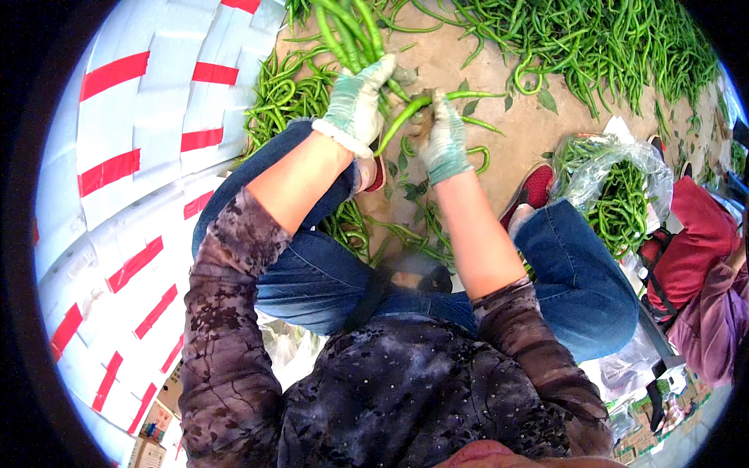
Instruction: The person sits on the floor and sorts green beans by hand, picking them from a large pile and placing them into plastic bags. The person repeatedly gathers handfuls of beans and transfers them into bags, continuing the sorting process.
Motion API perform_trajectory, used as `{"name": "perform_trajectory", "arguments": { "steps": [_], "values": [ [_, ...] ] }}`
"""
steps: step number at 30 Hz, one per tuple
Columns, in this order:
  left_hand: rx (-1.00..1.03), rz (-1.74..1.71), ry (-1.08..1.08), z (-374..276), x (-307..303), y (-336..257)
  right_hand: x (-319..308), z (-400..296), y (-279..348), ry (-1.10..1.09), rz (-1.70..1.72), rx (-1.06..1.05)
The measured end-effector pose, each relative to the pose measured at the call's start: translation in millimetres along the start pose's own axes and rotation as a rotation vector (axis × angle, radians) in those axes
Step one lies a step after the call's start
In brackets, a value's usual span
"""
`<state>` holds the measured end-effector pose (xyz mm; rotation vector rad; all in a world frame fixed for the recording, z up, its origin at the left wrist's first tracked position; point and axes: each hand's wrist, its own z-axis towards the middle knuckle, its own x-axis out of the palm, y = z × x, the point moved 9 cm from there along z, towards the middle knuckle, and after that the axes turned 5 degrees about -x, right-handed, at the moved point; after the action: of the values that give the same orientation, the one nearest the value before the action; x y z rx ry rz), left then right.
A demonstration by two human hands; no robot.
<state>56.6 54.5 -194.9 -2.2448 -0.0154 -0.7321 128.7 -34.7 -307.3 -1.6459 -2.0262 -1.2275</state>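
Note:
A bunch of long green chili peppers (346, 35) is clasped in my left hand (356, 100), which wears a white and green work glove. To its right, my right hand (446, 137), in a similar glove, pinches a curved green pepper (404, 119) at its fingertips. Motion blurs those fingers, so how many peppers they hold is unclear. Beneath both hands, a few stray peppers (478, 159) and green leaves lie on the tan floor (497, 126).
A large heap of peppers (585, 47) spreads across the far floor, with a smaller pile (287, 96) at left. White foam boxes (164, 111) with red tape stand stacked at left. An open clear plastic bag (620, 181) of peppers sits at right, beside another person's red-trousered leg (690, 245).

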Motion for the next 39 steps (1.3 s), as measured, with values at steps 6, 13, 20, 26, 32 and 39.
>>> {"name": "perform_trajectory", "arguments": {
  "steps": [6, 13, 20, 26, 32, 39],
  "values": [
    [0.237, 0.016, 0.063, -49, 7, -73, -125, 41, 47, -0.219, 0.011, -0.122],
    [0.300, -0.003, 0.251, -104, 9, -150, -303, 11, 81, -0.592, -0.837, -0.128],
    [0.297, 0.091, 0.277, -100, 39, -152, -159, -6, 117, -0.139, -2.052, -0.592],
    [0.235, 0.091, 0.284, -93, 54, -147, -129, 33, 90, 0.037, -2.204, -0.550],
    [0.252, 0.102, 0.287, -89, 56, -145, -199, 48, 61, -0.432, -1.823, 0.119],
    [0.203, 0.103, 0.263, -91, 53, -139, -131, 46, 55, -0.306, -1.864, -0.306]
  ]
}}
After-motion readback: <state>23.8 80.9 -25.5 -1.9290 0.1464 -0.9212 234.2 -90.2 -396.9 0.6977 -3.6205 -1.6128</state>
